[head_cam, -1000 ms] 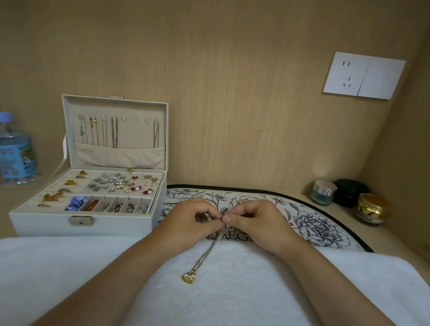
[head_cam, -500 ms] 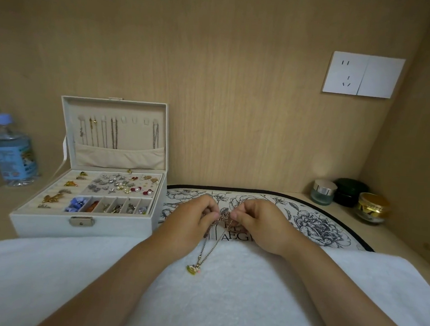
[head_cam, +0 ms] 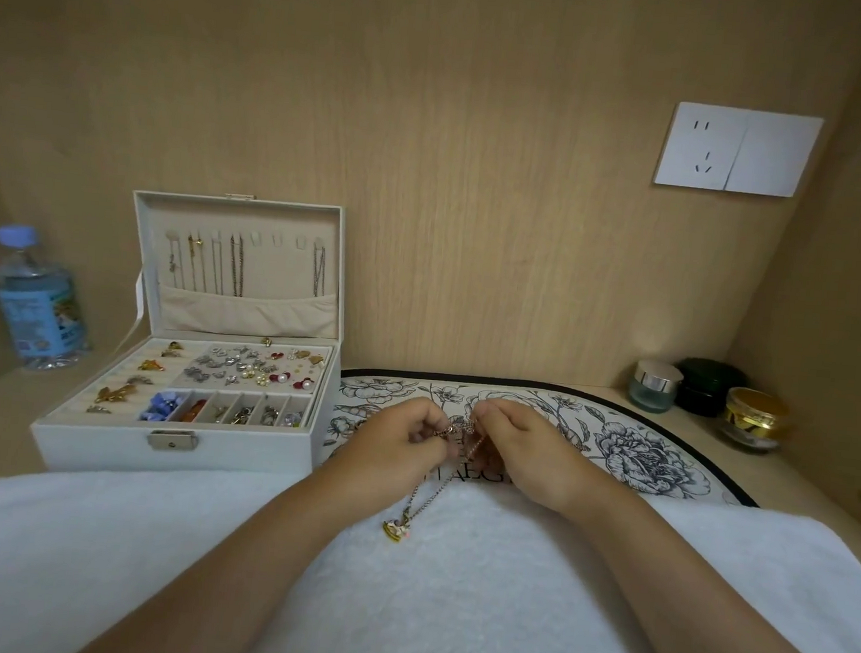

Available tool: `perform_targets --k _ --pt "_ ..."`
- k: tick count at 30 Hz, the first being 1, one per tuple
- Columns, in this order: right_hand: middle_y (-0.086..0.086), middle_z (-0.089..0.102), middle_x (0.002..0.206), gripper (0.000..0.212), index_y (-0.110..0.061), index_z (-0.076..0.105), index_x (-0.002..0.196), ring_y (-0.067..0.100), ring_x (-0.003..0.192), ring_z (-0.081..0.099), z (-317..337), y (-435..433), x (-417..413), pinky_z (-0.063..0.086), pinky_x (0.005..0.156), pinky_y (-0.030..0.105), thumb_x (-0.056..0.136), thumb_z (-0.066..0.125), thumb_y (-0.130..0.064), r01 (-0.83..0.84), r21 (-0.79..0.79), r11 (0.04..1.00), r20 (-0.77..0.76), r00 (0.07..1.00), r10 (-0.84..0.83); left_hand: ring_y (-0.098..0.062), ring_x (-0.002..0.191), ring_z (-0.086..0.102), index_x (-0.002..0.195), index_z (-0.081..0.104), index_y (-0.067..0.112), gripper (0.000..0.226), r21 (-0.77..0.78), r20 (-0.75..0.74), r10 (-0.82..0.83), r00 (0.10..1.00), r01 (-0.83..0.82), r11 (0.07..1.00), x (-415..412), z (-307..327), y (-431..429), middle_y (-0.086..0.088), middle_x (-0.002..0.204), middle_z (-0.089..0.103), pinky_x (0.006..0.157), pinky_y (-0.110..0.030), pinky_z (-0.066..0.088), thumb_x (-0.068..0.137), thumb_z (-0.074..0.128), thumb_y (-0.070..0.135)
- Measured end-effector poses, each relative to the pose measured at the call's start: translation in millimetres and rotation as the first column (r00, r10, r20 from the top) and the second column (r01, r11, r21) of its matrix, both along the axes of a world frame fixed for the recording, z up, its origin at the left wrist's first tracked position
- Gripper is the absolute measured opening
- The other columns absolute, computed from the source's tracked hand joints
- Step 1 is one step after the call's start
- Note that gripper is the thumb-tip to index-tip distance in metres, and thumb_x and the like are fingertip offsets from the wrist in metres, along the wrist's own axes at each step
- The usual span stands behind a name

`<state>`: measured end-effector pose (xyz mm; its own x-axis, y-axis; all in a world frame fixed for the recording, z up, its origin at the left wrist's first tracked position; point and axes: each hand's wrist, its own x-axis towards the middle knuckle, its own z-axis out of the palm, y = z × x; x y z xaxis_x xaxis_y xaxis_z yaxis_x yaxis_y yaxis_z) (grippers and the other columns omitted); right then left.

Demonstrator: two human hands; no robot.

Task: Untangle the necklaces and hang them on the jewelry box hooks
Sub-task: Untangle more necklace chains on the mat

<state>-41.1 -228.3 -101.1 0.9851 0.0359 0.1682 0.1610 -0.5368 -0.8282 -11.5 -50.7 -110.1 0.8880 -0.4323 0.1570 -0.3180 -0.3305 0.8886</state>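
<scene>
My left hand and my right hand meet over the far edge of a white towel. Both pinch the top of a thin tangled necklace, holding it between their fingertips. Its chain hangs down to a small gold and white pendant that lies on the towel. To the left stands the open white jewelry box. Several chains hang from the hooks in its upright lid, and some hooks in the middle right are bare.
A water bottle stands far left by the wall. A floral mat lies behind the towel. Three small jars sit in the right corner. A wall socket is high on the right. The box tray holds several earrings and brooches.
My hands have drawn slightly apart and lifted the necklace top a little. The pendant has slid a bit toward my hands on the towel.
</scene>
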Motion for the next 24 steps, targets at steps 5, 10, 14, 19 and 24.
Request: perform_targets --k 5,10,14,19,24 --pt "0.004 0.061 0.069 0.039 -0.008 0.056 0.078 0.017 0.065 0.055 0.3 2.0 -2.5 0.044 0.068 0.039 0.104 0.048 -0.037 -0.049 0.14 0.989 -0.02 0.998 0.053 0.0 0.067 0.057 0.088 0.069 0.023 0.007 -0.07 -0.068 -0.055 0.996 0.05 0.996 -1.4 6.9 1.6 0.015 0.07 0.065 0.072 -0.026 0.044 0.087 0.067 0.029" --pt "0.003 0.068 0.07 0.032 -0.009 0.065 0.079 0.019 0.068 0.058 4.7 -0.5 -3.4 0.048 0.074 0.04 0.1 0.058 -0.033 -0.049 0.233 0.971 -0.018 0.998 0.054 -0.005 0.073 0.061 0.085 0.072 0.026 0.011 -0.048 0.051 0.018 0.999 -0.015 0.999 0.1 7.0 4.7 0.013 0.077 0.07 0.076 -0.026 0.048 0.092 0.066 0.022" --pt "0.002 0.066 0.067 0.032 -0.016 0.064 0.071 0.023 0.068 0.054 4.6 -1.7 -3.1 0.045 0.071 0.041 0.099 0.06 -0.031 -0.036 0.237 0.971 -0.043 0.998 0.048 0.001 0.069 0.064 0.077 0.075 0.034 0.018 -0.134 0.061 0.115 0.992 -0.106 0.985 -0.5 9.0 5.9 0.018 0.072 0.071 0.072 -0.022 0.047 0.088 0.072 0.02" --pt "0.0 0.062 0.065 0.036 -0.02 0.065 0.067 0.02 0.065 0.053 0.6 -4.9 -1.3 0.048 0.069 0.04 0.097 0.06 -0.038 -0.02 0.115 0.993 -0.052 0.998 0.026 -0.007 0.08 0.07 0.08 0.078 0.032 0.014 -0.196 0.052 0.17 0.984 -0.157 0.968 -3.3 9.2 3.9 0.013 0.08 0.075 0.08 -0.028 0.054 0.087 0.072 0.021" --pt "-0.015 0.064 0.076 0.005 -0.027 0.069 0.087 0.007 0.059 0.051 3.3 -3.5 -3.5 0.045 0.06 0.022 0.09 0.07 -0.024 0.057 0.027 0.998 0.135 0.989 -0.06 -0.013 0.056 0.062 0.081 0.073 0.014 0.015 -0.164 -0.007 0.063 0.998 -0.063 0.984 -5.0 9.4 1.7 -0.003 0.071 0.073 0.064 -0.035 0.054 0.093 0.064 0.014"
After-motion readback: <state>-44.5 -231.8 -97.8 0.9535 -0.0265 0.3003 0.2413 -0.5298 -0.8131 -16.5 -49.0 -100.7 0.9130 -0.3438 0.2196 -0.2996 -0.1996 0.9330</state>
